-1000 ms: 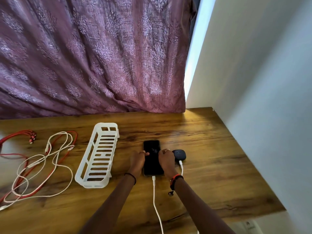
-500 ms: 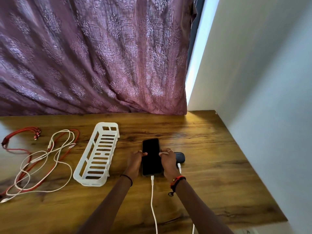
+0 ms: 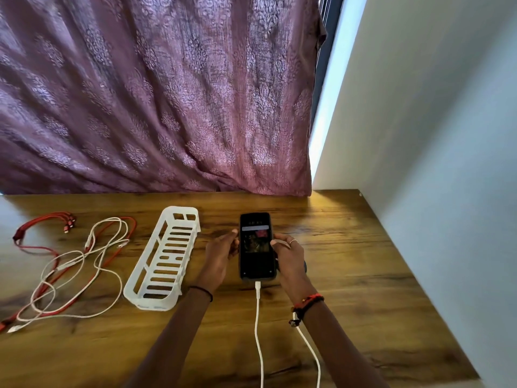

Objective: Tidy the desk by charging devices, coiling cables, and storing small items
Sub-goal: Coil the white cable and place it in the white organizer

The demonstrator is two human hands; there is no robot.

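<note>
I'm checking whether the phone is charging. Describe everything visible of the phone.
The phone is a slim dark slab lying screen up on the wooden desk, right of the white basket. Its screen is lit, showing a dim picture. A white cable is plugged into its near end. The left hand holds its left edge, the right hand its right edge.

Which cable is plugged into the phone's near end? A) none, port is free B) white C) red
B: a white cable runs up from the near desk edge into the near end of the phone, while the red cables lie loose at far left.
</note>
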